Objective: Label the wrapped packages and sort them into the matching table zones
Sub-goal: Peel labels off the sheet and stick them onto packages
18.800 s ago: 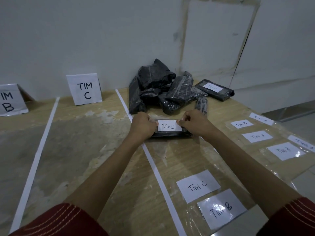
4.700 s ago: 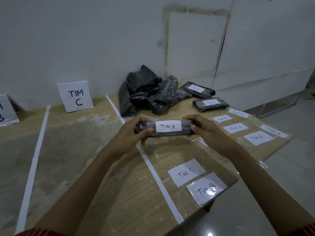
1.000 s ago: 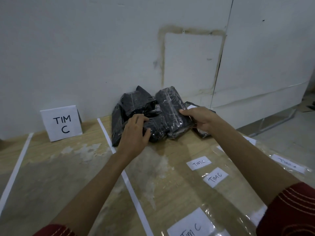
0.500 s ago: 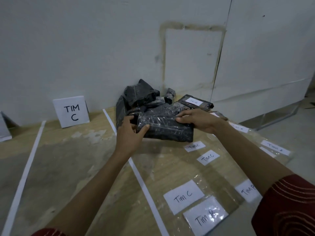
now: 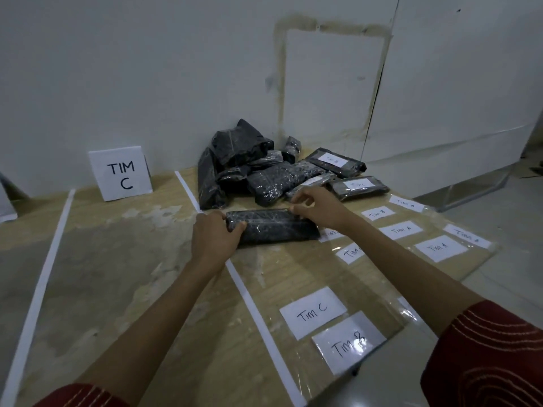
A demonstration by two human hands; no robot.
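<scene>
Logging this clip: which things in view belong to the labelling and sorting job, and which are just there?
In the job: held package, gripped by left hand and right hand; pile of packages; loose labels; TIM C sign; tape lines.
Just there: stained wall outline; floor.

Dim, flat indoor light; wide-angle edge bending; glare on the plastic sheet (image 5: 349, 292).
</scene>
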